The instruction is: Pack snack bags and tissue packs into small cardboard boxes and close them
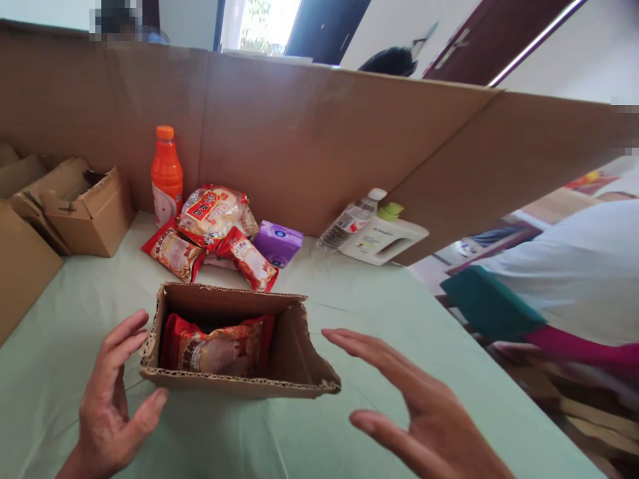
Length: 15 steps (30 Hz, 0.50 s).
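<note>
An open-topped cardboard box (239, 386) stands on the pale green tablecloth in front of me. Inside it lies a red snack packet (219, 349) with a clear window. My left hand (117, 399) is beside the box's left end, thumb and fingers apart, very close to the cardboard; whether it touches I cannot tell. To the right of the box, my right hand (419, 406) is spread with nothing in it, apart from the box. Just behind the box are more red snack packets (252, 261) and a larger bag of rice crackers (214, 216).
Behind stand an orange drink bottle (166, 176), a purple tissue pack (278, 244), a tilted clear water bottle (349, 221) and a white jug (379, 238). Several cardboard boxes (92, 213) are at left. A tall cardboard wall (309, 140) closes the back. Someone in white (569, 266) is at right.
</note>
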Available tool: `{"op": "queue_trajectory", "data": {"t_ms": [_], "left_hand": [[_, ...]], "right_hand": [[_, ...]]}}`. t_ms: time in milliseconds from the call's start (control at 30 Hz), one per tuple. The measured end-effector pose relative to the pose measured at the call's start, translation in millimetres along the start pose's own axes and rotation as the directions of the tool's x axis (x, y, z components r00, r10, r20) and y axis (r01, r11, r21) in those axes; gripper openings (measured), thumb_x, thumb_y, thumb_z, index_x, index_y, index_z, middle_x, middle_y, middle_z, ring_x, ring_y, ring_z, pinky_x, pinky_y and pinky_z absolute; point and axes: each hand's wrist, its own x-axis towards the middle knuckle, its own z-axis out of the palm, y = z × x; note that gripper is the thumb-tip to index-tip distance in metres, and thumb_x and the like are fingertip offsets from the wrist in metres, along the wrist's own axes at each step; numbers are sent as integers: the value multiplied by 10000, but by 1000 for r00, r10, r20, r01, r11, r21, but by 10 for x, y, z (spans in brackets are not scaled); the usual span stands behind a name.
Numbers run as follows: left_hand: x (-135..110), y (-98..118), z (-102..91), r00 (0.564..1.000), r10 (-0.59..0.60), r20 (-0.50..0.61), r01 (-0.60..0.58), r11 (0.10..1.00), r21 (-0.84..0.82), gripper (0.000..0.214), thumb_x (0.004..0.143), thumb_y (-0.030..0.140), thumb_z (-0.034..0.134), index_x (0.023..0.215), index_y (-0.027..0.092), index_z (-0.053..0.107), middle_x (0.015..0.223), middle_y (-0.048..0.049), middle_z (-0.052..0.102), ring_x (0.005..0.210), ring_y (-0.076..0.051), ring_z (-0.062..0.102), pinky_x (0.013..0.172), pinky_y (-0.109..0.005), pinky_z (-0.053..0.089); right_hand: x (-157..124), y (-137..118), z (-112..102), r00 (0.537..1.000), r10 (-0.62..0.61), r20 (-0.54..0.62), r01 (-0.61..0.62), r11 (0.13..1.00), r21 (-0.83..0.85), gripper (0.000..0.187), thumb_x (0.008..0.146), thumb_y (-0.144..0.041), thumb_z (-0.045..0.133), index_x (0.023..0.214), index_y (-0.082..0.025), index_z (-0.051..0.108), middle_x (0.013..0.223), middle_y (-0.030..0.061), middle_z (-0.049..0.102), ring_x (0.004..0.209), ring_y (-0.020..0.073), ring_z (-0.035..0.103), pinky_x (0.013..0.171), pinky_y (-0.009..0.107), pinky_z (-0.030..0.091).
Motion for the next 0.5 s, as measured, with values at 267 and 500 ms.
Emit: {"op": "queue_trajectory", "data": {"t_ms": [267,500], "left_hand": [[123,126,40,994,90,62,-102,967,233,367,865,106,622,1203,249,629,1308,-71,633,1248,-245,577,1053,-415,492],[205,209,4,991,-1,136,-54,917,396,329,920,249,596,1249,253,583,1102,-50,735,1137,-233,659,970,-388,546]], "right_hand": [[164,-129,464,992,-124,-41,127,987,100,337,909,-404,645,1182,-206,626,1103,99,743,1019,274,672,858,438,556],[28,-128,558,997,4,-82,4,995,101,484,939,-377,598,1384,-249,456,1096,112,713,1009,290,674,808,439,574]]}}
